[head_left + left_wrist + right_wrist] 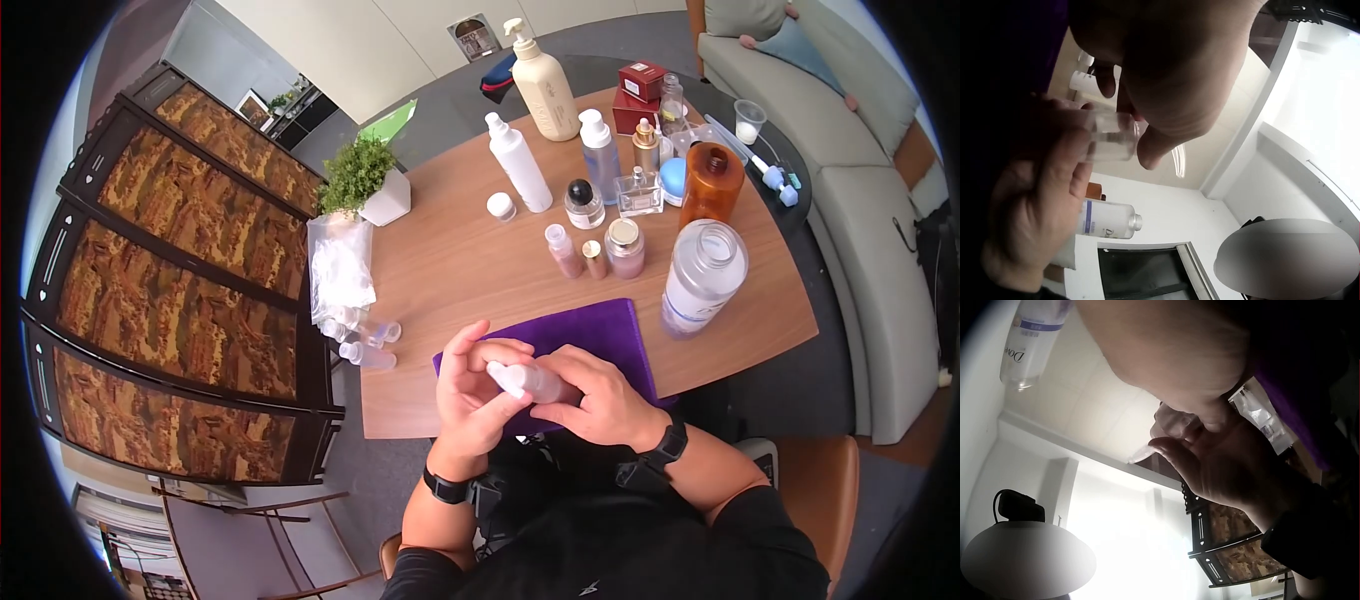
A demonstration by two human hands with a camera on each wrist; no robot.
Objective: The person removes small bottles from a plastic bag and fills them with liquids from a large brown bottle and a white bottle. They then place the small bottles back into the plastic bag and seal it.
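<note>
In the head view, a small translucent pinkish bottle (540,384) with a pale top lies tilted between both hands, above a purple cloth (615,335). The right hand (605,400) grips its body. At its top end, the left hand (470,400) holds it with thumb and curled fingers. The left wrist view shows the bottle's clear end (1113,137) by the left thumb, with the right hand (1038,200) round the body. In the right wrist view the left palm (1229,462) faces the bottle, which is partly hidden by the right hand (1166,350).
Several bottles and jars stand across the table (450,235), among them a large clear bottle (705,275), an amber bottle (712,185) and a cream pump bottle (545,95). Small clear bottles (368,356), a plastic bag (342,265) and a potted plant (385,200) are at the left.
</note>
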